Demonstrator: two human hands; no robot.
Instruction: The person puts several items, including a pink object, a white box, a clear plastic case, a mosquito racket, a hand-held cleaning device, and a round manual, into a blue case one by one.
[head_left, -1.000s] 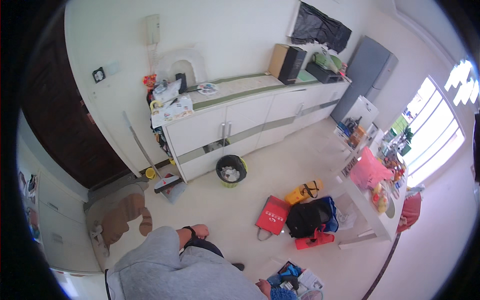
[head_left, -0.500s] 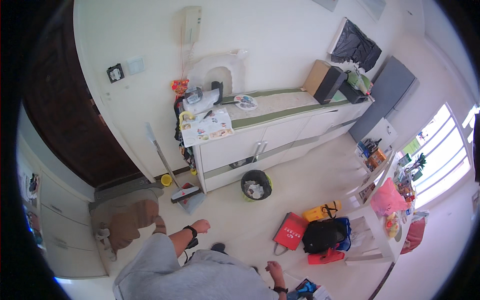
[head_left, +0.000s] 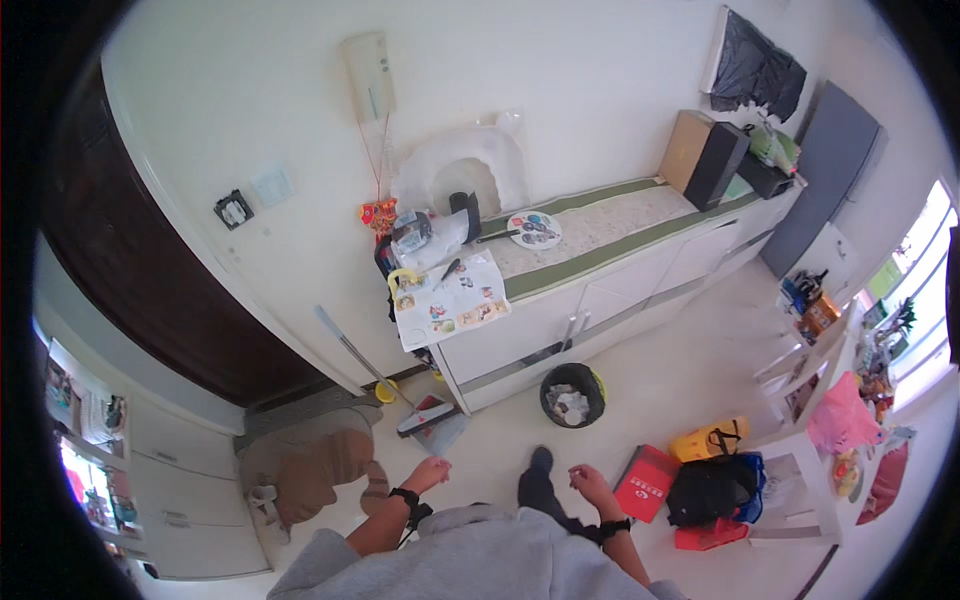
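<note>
Grey fabric sleeves lead to your left hand and right hand, both empty, the grip loose, fingers apart. Your left is nearest the translucent grey dustpan on the pale floor; your right, the flat red rectangular bag. You seem in a free-handed stage; grasping either thing would call for bending lower.

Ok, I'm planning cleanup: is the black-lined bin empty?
Not empty: crumpled whitish waste shows inside the bin; its depth is hidden.
</note>
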